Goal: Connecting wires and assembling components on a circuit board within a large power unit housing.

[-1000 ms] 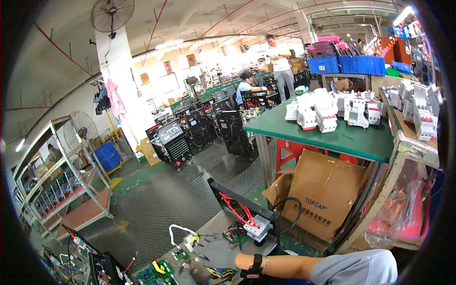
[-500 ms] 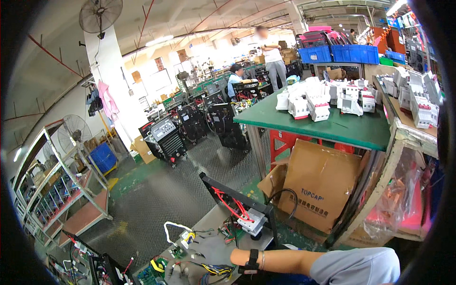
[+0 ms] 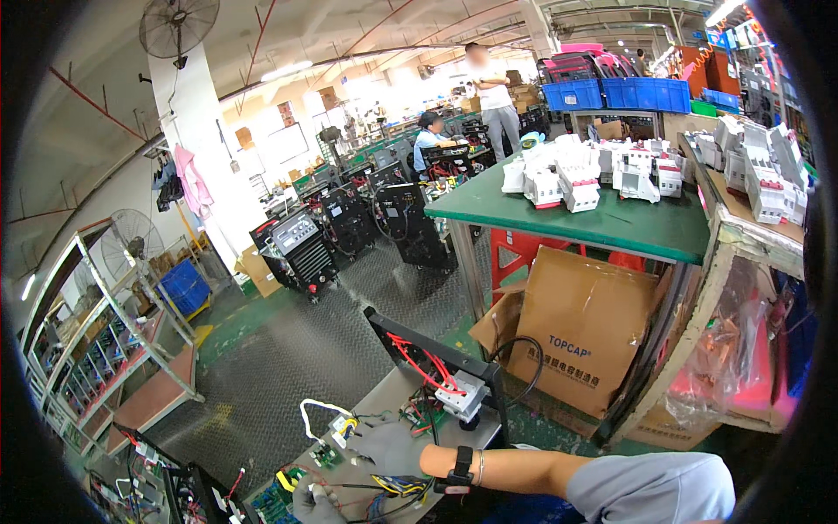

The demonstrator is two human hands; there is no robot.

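right hand point(image 3: 390, 446) in a grey glove reaches across from the lower right, fingers spread flat, pressing down on the open chassis point(image 3: 384, 410) of a machine lying on the desk point(image 3: 484, 434). it grips nothing, just rests there, palm down, among the wiring. a dark watch and a thin bracelet sit at the wrist point(image 3: 463, 467), and the bare forearm runs back to a grey sleeve point(image 3: 655, 489).

left hand point(image 3: 316, 502), gloved too, sits low at the bottom edge, curled tight around something small; i cannot tell what, it's too cramped down there. a yellow connector point(image 3: 286, 480) lies just beside it, and a green circuit board point(image 3: 278, 505) a little to the left.

just above the right hand, a white wire loop point(image 3: 307, 410) arcs up over a small white-and-yellow part point(image 3: 343, 426). red wires point(image 3: 419, 365) run down the black upright panel point(image 3: 436, 354) to a pale grey terminal block point(image 3: 461, 393). a black cable point(image 3: 515, 349) curls off the panel's far side.

beyond, a big cardboard box point(image 3: 576, 332) leans under the green table point(image 3: 611, 223), which carries rows of white-and-red breaker parts point(image 3: 567, 179). black machines point(image 3: 301, 249) stand on the chequered floor point(image 3: 288, 349). blue crates point(image 3: 637, 92) stack at the back. one person sits working at a far bench point(image 3: 429, 140), another stands behind point(image 3: 493, 92). a metal rack point(image 3: 96, 367) fills the left, and a fan point(image 3: 179, 24) hangs on the pillar.
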